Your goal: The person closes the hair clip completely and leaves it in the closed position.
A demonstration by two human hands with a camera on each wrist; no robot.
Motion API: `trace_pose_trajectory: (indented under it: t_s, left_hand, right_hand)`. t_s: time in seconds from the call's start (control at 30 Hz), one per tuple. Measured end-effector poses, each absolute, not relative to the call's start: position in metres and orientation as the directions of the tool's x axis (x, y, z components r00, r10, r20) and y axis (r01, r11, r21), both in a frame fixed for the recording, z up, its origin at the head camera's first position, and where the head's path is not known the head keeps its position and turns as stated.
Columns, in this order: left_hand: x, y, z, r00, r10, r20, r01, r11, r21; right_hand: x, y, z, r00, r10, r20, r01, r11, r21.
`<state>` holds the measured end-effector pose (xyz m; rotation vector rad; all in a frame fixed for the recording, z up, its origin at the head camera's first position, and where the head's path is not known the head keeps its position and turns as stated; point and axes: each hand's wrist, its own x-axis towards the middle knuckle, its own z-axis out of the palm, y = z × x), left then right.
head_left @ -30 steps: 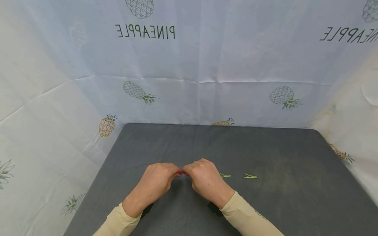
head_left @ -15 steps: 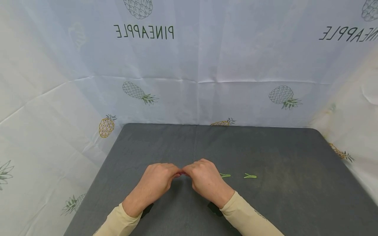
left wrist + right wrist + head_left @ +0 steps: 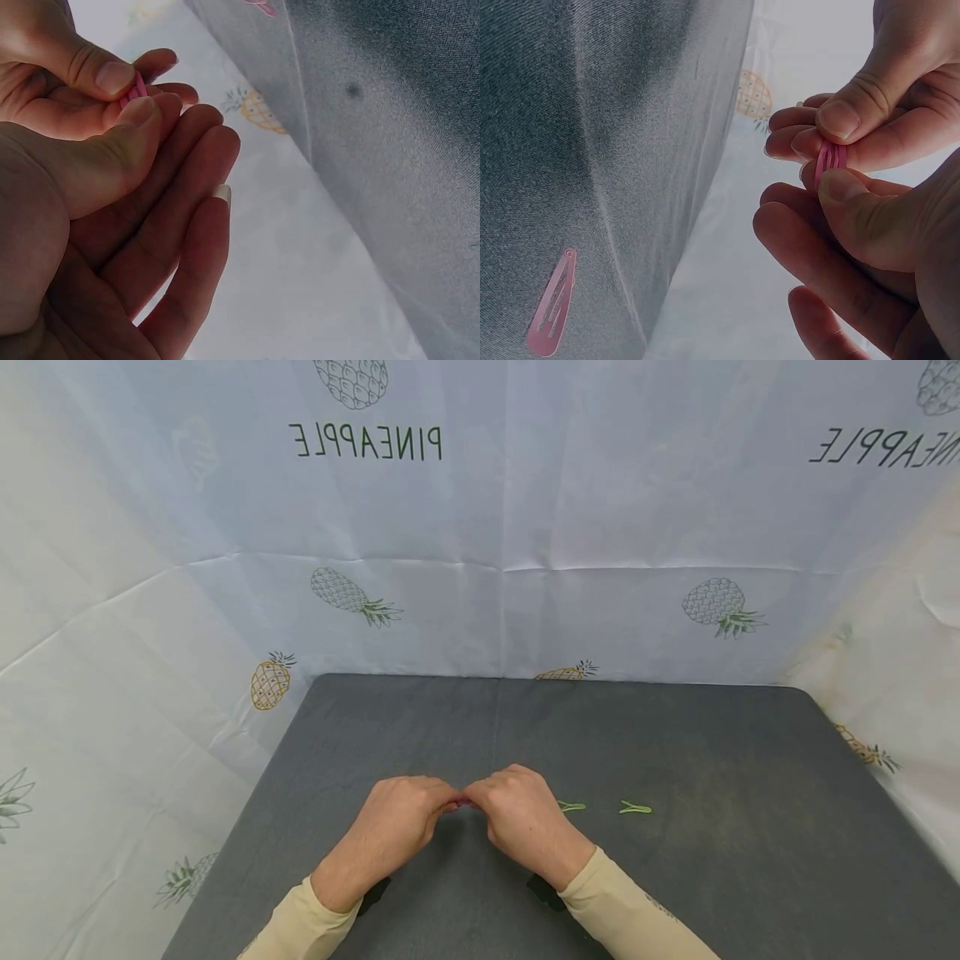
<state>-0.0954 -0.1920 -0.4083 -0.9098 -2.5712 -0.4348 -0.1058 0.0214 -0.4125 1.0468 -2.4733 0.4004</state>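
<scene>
Both hands meet over the middle of the table with a small pink snap hair clip between them. My left hand pinches one end of this clip between thumb and forefinger. The other end is in the thumb-and-finger pinch of my right hand. In the left wrist view only a sliver of the pink clip shows between the two thumbs; fingertips hide the rest. Another pink snap hair clip lies on the table in the right wrist view.
Two green open-ended clips, one partly behind my right wrist and one farther right, lie on the dark grey table. A white curtain printed with pineapples hangs around the back and sides.
</scene>
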Motion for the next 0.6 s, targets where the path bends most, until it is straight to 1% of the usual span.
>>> trace_pose_trajectory:
  t_s: [0.2,0.4,0.6]
  left_hand:
    - [-0.0951,-0.1915,-0.4073,-0.723,0.531,0.442,0.647,0.745,0.162]
    - [-0.095,-0.1909,-0.4079,-0.718,0.536,0.444,0.651,0.743,0.156]
    - [-0.0947,-0.1915,-0.4074,-0.72,0.538,0.439,0.657,0.732,0.18]
  right_hand:
    - [-0.106,0.0219,-0.4128,-0.62,-0.611,0.493,-0.732,0.676,-0.082]
    - [-0.1055,0.0227,-0.4126,-0.626,-0.611,0.485,-0.733,0.673,-0.097]
    - [-0.1055,0.0241,-0.4127,-0.623,-0.615,0.484,-0.737,0.669,-0.098]
